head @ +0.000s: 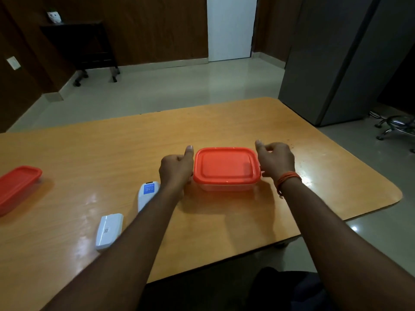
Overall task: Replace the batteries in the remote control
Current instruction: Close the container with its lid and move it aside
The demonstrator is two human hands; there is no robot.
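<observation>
Viewing from the head camera: both hands grasp one box (222,187) in the middle of the table (325,194). The left hand (176,168) is curled against the box's left short end, with its thumb raised beside the red lid (225,164). The right hand (276,160) is curled against the right short end. The lid sits on the box. The contents cannot be made out through the clear wall.

The remote control (148,194) lies label side up on the table, left of the box and nearer the person. It is just beside the left wrist and partly hidden by the left forearm. Its long axis runs roughly away from the person. A separate white cover (109,231) lies nearer still, apart from the remote control.

Judgement: the left hand is the nearer one for reaching the remote control.

A second red-lidded box (18,187) sits at the far left.
</observation>
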